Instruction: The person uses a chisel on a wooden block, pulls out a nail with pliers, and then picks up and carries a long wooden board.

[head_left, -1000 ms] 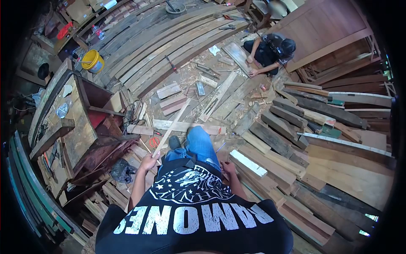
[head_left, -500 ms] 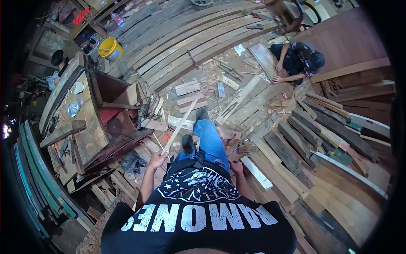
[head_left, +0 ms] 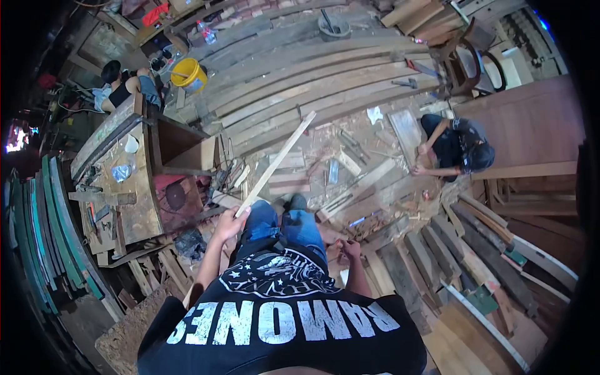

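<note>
My left hand [head_left: 232, 223] is closed round the lower end of a long, thin wooden strip [head_left: 275, 164]. The strip slants up and to the right, away from my body, over the boards on the floor. My right hand [head_left: 350, 248] hangs low beside my right leg with its fingers curled. A small orange spot shows at its fingertips, but I cannot tell what it holds. Just beyond that hand, a slim blue and pale object [head_left: 364, 220] appears over the wood scraps.
A wooden cabinet [head_left: 134, 200] stands at left, a yellow bucket [head_left: 189, 75] behind it. Another person [head_left: 465, 147] crouches at right by a board [head_left: 406, 132]; a second person [head_left: 125, 87] is at upper left. Long planks [head_left: 300, 81] cross the back. Stacked timber [head_left: 437, 250] lies at right.
The view has tilted up and my legs have shifted in a step. My left hand still carries the strip, now raised a little. The person at upper left shows more fully.
</note>
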The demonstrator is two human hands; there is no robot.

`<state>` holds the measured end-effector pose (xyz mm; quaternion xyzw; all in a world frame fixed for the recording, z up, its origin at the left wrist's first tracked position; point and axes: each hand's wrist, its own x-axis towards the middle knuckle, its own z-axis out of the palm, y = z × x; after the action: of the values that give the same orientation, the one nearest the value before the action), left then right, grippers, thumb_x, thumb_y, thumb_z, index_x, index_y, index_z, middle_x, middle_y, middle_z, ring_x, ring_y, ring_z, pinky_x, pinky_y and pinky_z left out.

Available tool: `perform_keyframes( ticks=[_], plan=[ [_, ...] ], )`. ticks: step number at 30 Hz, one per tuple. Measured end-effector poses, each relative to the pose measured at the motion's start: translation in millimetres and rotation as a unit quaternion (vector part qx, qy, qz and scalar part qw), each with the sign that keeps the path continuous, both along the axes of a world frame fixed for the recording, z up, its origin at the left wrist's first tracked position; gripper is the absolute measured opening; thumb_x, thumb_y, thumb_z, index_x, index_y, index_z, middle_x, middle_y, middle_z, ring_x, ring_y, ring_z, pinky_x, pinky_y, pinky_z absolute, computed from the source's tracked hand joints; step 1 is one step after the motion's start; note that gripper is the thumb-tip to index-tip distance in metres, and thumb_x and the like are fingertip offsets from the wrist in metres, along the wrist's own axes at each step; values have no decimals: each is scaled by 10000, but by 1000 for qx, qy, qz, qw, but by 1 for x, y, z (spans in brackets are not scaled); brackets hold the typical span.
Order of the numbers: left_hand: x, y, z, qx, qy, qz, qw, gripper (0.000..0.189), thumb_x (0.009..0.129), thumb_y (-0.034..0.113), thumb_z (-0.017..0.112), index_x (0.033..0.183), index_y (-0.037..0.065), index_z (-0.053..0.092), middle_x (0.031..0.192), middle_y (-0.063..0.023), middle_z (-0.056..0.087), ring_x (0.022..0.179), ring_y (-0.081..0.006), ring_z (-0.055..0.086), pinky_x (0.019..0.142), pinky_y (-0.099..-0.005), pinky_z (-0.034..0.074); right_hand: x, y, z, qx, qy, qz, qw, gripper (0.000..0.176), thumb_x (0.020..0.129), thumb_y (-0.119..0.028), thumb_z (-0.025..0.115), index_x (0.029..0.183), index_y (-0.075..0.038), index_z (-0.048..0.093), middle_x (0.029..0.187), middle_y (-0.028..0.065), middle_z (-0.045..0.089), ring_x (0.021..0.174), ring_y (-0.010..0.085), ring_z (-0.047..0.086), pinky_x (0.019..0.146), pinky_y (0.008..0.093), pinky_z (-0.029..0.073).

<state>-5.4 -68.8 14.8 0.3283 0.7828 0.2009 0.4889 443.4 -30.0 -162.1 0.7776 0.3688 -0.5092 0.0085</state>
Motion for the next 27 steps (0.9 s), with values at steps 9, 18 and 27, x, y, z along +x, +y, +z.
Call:
perform_keyframes(
  ticks=[9, 18, 27],
  plan=[
    [-28, 96, 0, 76, -134, 141, 978, 365, 902, 394, 574, 746, 64, 592, 559, 56, 453, 458, -38, 376, 418, -217, 280, -83, 220, -8, 92, 62, -2, 994, 393, 823, -378, 642, 1001, -28, 653, 729, 53, 633, 574, 131, 579, 489, 280, 443],
    [-146, 345, -25, 56, -222, 171, 958, 383, 913, 408, 564, 753, 61, 589, 491, 57, 402, 397, -57, 374, 383, -233, 287, -178, 409, 67, 187, 168, -113, 961, 361, 855, -319, 644, 1019, 3, 661, 750, 11, 629, 628, 99, 566, 555, 255, 440],
    [-297, 495, -12, 79, -226, 141, 961, 328, 938, 333, 545, 706, 101, 550, 522, 90, 385, 422, -11, 311, 395, -198, 233, -160, 390, 119, 68, -111, -127, 983, 407, 804, -349, 670, 974, 20, 652, 700, 93, 660, 580, 161, 649, 513, 284, 512]
  ],
)
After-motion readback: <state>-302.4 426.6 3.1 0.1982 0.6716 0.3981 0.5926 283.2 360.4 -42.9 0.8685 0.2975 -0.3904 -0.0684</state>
